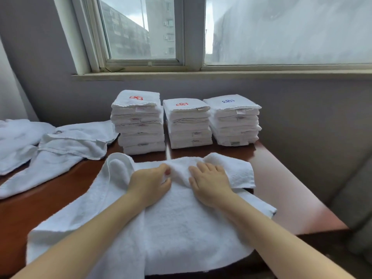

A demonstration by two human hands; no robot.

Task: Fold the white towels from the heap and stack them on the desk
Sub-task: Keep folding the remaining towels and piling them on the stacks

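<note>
Working over a white towel [181,228] lying spread on the near part of the reddish-brown desk [50,208] and drooping past its front edge. Pinching a raised fold near the towel's middle with the left hand [150,183] — fingers curled in, thumb against the cloth. Pressing the right hand [210,185] flat just beside it, fingers straight and slightly apart, resting on the towel's doubled-over far right end. Looking further left at the heap [60,146] of unfolded white towels sprawling across the desk. Facing, at the back under the window [141,31], three stacks of folded towels standing side by side — left stack [138,125] and middle stack [189,127] showing red emblems on top, right stack [234,125] showing a blue one.
</note>
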